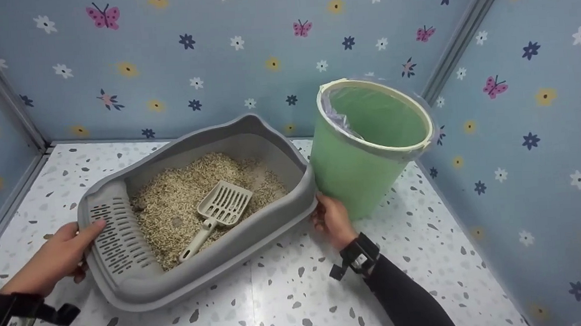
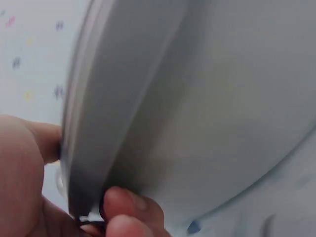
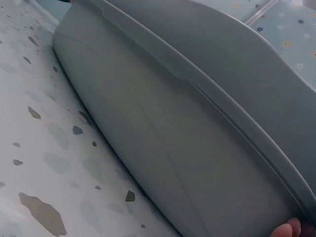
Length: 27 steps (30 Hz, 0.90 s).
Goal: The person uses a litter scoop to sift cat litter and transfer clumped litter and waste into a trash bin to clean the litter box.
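A grey cat litter box (image 1: 268, 219) stands on the floor in the head view, with beige pellet litter (image 1: 168, 204) inside. On the litter lies a pale slotted litter scoop (image 1: 208, 227), its handle towards the front. My left hand (image 1: 59, 252) grips the box's left rim, thumb on top over the slotted step and fingers curled underneath. In the left wrist view those fingers (image 2: 131, 207) hook under the rim. My right hand (image 1: 334, 220) holds the right end by its rim, fingers partly hidden. Fingertips (image 3: 284, 231) touch the box's side in the right wrist view.
A green trash bin (image 1: 351, 179) with a clear liner stands against the box's right end, behind my right hand. Flower-patterned wall panels (image 1: 245, 51) enclose the back and both sides. The floor (image 1: 278, 303) is white with grey speckles.
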{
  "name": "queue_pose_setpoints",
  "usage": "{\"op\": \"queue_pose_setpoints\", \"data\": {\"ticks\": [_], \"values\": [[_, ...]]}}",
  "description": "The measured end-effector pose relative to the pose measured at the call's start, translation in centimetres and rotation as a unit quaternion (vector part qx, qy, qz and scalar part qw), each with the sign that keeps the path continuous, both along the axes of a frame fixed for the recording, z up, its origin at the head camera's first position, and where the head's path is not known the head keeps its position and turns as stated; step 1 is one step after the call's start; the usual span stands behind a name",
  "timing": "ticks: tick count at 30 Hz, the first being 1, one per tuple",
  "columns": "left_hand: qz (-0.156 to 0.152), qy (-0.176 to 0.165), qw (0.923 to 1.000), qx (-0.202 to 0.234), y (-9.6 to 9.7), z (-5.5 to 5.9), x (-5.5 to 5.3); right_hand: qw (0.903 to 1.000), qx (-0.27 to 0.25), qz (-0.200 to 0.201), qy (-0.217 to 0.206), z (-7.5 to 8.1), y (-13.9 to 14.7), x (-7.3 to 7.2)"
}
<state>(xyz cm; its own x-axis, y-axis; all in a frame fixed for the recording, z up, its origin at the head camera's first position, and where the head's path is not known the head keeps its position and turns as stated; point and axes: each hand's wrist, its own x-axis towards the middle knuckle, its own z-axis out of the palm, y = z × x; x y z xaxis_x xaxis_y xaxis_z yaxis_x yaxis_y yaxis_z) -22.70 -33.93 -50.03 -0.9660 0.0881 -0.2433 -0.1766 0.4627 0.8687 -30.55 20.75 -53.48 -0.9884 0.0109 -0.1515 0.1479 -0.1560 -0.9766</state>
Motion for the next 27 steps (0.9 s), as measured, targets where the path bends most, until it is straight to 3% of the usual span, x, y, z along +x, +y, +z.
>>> {"op": "queue_pose_setpoints", "data": {"ticks": [3,6,9,14,18,21,23,27], "values": [[-0.001,0.012,0.9999,0.003,0.6,0.0,0.4,0.9999,0.013,0.009,0.003,0.1,0.3,-0.1],[-0.005,0.018,0.9998,0.007,0.5,0.0,-0.1,0.9995,0.019,0.023,0.007,0.2,0.4,0.5],[-0.012,0.014,0.9998,0.002,-0.3,-0.1,-1.2,0.9993,0.011,0.037,0.001,0.1,0.5,1.9],[-0.03,0.021,0.9993,0.001,-1.6,-0.1,-4.1,0.9977,0.021,0.065,0.001,0.1,0.8,4.4],[-0.052,0.025,0.9983,0.009,-2.0,-0.3,-5.2,0.9956,0.058,0.073,0.008,0.1,1.3,4.5],[-0.062,0.013,0.998,0.008,-1.4,-0.5,-4.5,0.9943,0.09,0.055,0.012,0.1,1.8,3.3],[-0.06,0.006,0.9982,0.004,-1.1,-0.5,-3.1,0.9944,0.093,0.048,0.015,0.1,1.8,2.3],[-0.051,0.002,0.9986,0.009,-0.6,-0.4,-0.5,0.9974,0.048,0.052,0.013,0.5,1.5,1.1]]}}
